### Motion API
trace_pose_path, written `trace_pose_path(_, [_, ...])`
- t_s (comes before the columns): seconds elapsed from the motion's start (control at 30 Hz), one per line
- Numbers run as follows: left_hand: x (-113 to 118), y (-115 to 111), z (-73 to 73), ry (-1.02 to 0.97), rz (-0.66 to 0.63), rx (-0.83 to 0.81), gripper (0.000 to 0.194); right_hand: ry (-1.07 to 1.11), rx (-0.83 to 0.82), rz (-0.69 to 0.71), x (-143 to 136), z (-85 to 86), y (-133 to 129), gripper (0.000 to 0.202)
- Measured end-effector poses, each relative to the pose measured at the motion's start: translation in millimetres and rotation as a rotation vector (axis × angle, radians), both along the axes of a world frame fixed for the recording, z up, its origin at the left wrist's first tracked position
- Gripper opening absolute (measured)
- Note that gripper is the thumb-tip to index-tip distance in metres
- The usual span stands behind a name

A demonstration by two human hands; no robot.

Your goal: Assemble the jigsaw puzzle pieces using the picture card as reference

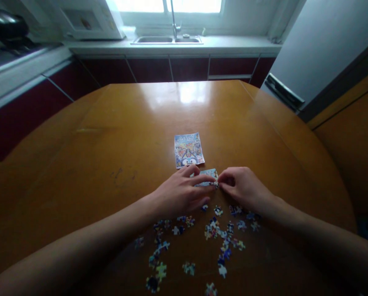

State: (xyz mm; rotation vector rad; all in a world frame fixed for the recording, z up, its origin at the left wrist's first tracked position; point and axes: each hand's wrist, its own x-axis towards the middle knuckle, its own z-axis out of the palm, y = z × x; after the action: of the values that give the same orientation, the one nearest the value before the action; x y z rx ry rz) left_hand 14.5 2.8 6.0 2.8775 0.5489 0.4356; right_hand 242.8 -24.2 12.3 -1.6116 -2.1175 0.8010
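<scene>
A joined strip of light blue puzzle [208, 173] lies on the wooden table, partly covered by my left hand [184, 190]. The fingers of that hand are spread over it. At the strip's right end, my right hand [244, 186] has thumb and index finger pinched near a small puzzle piece [216, 183]; whether it grips that piece is too small to tell. Just beyond my left hand is a colourful picture sheet [188, 149]. Many loose pieces, among them a green one [161, 271] and a white one [222, 270], are scattered nearer to me.
The large brown table [134, 123] has rounded sides. Behind it stands a counter with a double sink [156, 40] and a tap [174, 28]. A refrigerator [319, 45] is at the right, a stove [14, 53] at the far left.
</scene>
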Motion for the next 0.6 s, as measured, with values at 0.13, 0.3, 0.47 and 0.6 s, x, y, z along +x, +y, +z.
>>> trace_pose_path(0.13, [-1.7,-0.4,-4.6,-0.001,-0.004,0.021,0.029,-0.065,0.034,0.010,1.4,-0.6,-3.1,0.011])
trace_pose_path(0.3, [-2.5,0.4,-7.6,-0.003,-0.014,0.010,0.030,-0.047,0.048,0.062,8.5,-2.9,-7.4,0.011])
trace_pose_path(0.47, [-2.2,1.2,-8.9,-0.010,-0.008,-0.010,0.031,-0.020,0.072,0.103,14.0,-5.8,-9.4,0.010])
trace_pose_path(0.6, [-2.2,1.3,-9.2,-0.005,-0.005,-0.025,0.032,0.002,0.090,0.141,17.1,-8.8,-9.6,0.012])
